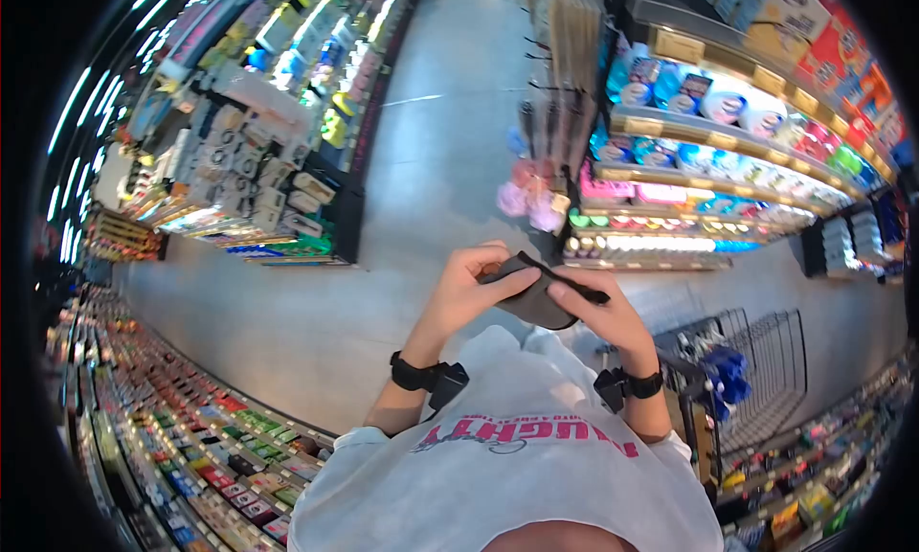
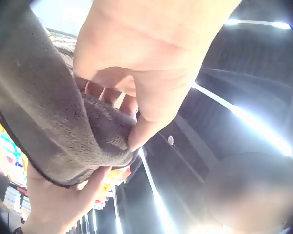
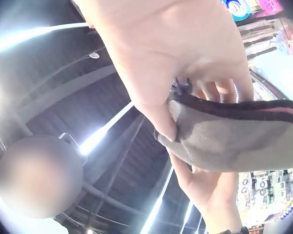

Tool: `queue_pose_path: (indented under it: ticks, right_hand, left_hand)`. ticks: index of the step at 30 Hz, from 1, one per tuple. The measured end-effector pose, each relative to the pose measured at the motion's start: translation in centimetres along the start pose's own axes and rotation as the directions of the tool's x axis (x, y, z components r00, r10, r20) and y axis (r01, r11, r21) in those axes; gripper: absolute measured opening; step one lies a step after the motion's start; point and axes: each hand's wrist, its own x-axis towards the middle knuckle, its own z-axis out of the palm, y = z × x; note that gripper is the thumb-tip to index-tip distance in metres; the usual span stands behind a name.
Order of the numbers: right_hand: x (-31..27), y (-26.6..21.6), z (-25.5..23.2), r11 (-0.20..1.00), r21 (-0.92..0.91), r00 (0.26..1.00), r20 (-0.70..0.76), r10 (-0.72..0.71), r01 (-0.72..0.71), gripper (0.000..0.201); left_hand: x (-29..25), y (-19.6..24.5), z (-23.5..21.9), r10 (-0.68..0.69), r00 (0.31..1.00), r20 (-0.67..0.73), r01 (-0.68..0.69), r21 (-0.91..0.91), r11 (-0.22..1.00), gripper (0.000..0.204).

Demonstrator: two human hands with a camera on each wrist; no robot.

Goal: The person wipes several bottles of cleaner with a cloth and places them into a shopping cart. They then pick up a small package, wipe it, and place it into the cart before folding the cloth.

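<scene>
A soft grey cloth piece (image 1: 538, 301) with black edging is held up in front of the torso. My left hand (image 1: 459, 289) pinches one end of it, thumb on the near face and fingers behind. At the other end my right hand (image 1: 610, 313) grips it the same way. In the left wrist view the grey cloth (image 2: 53, 107) looks plush and bends toward the left thumb. The right wrist view shows the black edge of the cloth (image 3: 234, 141) with a strip of pink along it. A small dark pronged bit (image 3: 182, 87) sits by the right fingers.
A wire shopping cart (image 1: 766, 370) with a blue item stands beside the right arm. Shelves of bottles (image 1: 708, 155) rise ahead on the right, brushes (image 1: 550, 121) hanging at their end. Another stocked shelf (image 1: 249, 159) is ahead on the left. Grey floor (image 1: 440, 102) runs between them.
</scene>
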Motion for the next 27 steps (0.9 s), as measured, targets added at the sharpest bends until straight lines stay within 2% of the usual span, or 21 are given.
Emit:
queue_pose_path:
  ticks: [1, 2, 3, 5, 6, 8, 9, 11, 12, 14, 15, 17, 18, 19, 20, 21, 22, 23, 25, 26, 27]
  right_hand:
    - [0.7, 0.6, -0.5, 0.997, -0.015, 0.997, -0.016, 0.08, -0.08, 0.028]
    - [1.4, 1.0, 0.0, 0.997, -0.071, 0.988, -0.147, -0.038, 0.028, 0.028]
    - [1.7, 1.5, 0.2, 0.998, -0.05, 0.99, -0.135, -0.039, 0.032, 0.028]
    - [2.2, 2.3, -0.2, 0.981, -0.196, 0.968, -0.246, -0.041, -0.008, 0.027]
    - [2.5, 2.7, -0.6, 0.981, -0.196, 0.971, -0.235, -0.051, 0.004, 0.027]
    - [2.9, 3.5, -0.7, 0.998, -0.053, 0.935, -0.354, 0.021, -0.042, 0.026]
    - [2.9, 3.9, -0.5, 0.998, 0.024, 0.91, -0.409, 0.062, -0.057, 0.026]
    - [3.8, 5.1, -0.4, 0.996, -0.08, 0.896, -0.437, -0.076, 0.046, 0.024]
    - [4.6, 4.7, -0.1, 0.998, -0.061, 0.913, -0.404, -0.056, 0.034, 0.023]
    - [4.8, 3.9, 1.2, 1.0, -0.009, 0.951, -0.309, -0.014, 0.011, 0.022]
    - [4.8, 3.3, 2.0, 0.999, 0.003, 0.98, -0.192, -0.048, 0.049, 0.021]
    - [4.2, 0.9, 3.8, 0.998, 0.014, 0.997, 0.055, -0.058, 0.057, 0.022]
    - [4.0, 0.3, 4.7, 0.999, 0.008, 0.998, 0.047, -0.04, 0.04, 0.022]
    - [3.7, -0.2, 5.6, 0.982, -0.045, 0.973, 0.15, -0.176, 0.185, 0.023]
    - [3.3, -0.4, 6.4, 0.94, -0.083, 0.919, 0.258, -0.299, 0.33, 0.025]
    - [2.9, -0.4, 7.0, 0.945, -0.097, 0.927, 0.249, -0.281, 0.313, 0.025]
    - [2.6, -0.3, 7.7, 0.947, -0.119, 0.927, 0.272, -0.258, 0.298, 0.026]
    - [2.4, 0.0, 8.5, 0.946, -0.14, 0.924, 0.298, -0.24, 0.291, 0.027]
    - [1.6, 0.6, 10.3, 0.949, -0.133, 0.929, 0.282, -0.239, 0.284, 0.027]
    - [1.2, 0.4, 11.2, 0.962, -0.18, 0.942, 0.304, -0.143, 0.205, 0.026]
    - [1.0, -0.2, 11.9, 0.965, -0.233, 0.947, 0.318, -0.046, 0.125, 0.026]
  left_hand:
    - [0.4, -0.4, -0.2, -0.069, 0.995, -0.079, 0.072, 0.029, 0.997, 0.01]
    - [1.1, -1.9, -1.0, -0.064, 0.989, -0.131, 0.091, 0.217, 0.972, 0.012]
    - [1.3, -3.0, -1.1, -0.072, 0.987, -0.145, 0.105, 0.233, 0.967, 0.012]
    - [2.0, -4.7, -0.7, 0.11, 0.924, -0.366, -0.015, 0.251, 0.968, 0.019]
    - [2.1, -5.2, -0.8, 0.119, 0.919, -0.375, -0.02, 0.258, 0.966, 0.019]
    - [1.4, -6.2, -1.1, -0.01, 0.931, -0.365, 0.106, 0.245, 0.964, 0.032]
    - [0.8, -6.7, -0.7, 0.003, 0.928, -0.373, 0.1, 0.256, 0.962, 0.032]
    - [1.1, -7.3, -0.2, -0.341, 0.902, -0.266, 0.279, -0.243, 0.929, 0.041]
    - [1.7, -7.5, -0.8, -0.311, 0.91, -0.275, 0.253, -0.228, 0.94, 0.041]
    - [0.6, -8.4, -0.9, -0.491, 0.869, -0.06, 0.325, -0.679, 0.659, 0.053]
    - [0.0, -8.3, -0.9, -0.495, 0.866, -0.065, 0.321, -0.688, 0.651, 0.053]
    - [-0.4, -7.0, -1.4, -0.376, 0.924, -0.066, 0.137, -0.861, 0.49, 0.07]
    - [-1.6, -5.2, -2.4, -0.407, 0.912, 0.052, 0.218, -0.9, 0.376, 0.065]
    - [-3.0, -5.6, -2.7, -0.416, 0.907, 0.071, 0.234, -0.904, 0.357, 0.065]
    - [-4.3, -6.2, -2.8, -0.134, 0.976, -0.17, 0.028, -0.515, 0.857, 0.06]
    - [-5.4, -6.9, -2.9, 0.252, 0.948, -0.195, -0.239, 0.086, 0.967, 0.058]
    - [-5.6, -7.2, -3.2, 0.089, 0.976, -0.2, -0.141, -0.258, 0.956, 0.058]
    - [-6.0, -7.9, -3.7, 0.09, 0.976, -0.197, -0.143, -0.273, 0.951, 0.058]
    - [-7.3, -8.3, -5.2, -0.016, 0.994, -0.109, -0.016, -0.284, 0.959, 0.055]
    - [-8.4, -8.2, -5.5, 0.075, 0.993, -0.087, -0.097, -0.291, 0.952, 0.057]
    - [-9.2, -8.4, -6.3, 0.076, 0.994, -0.076, -0.095, -0.3, 0.949, 0.057]
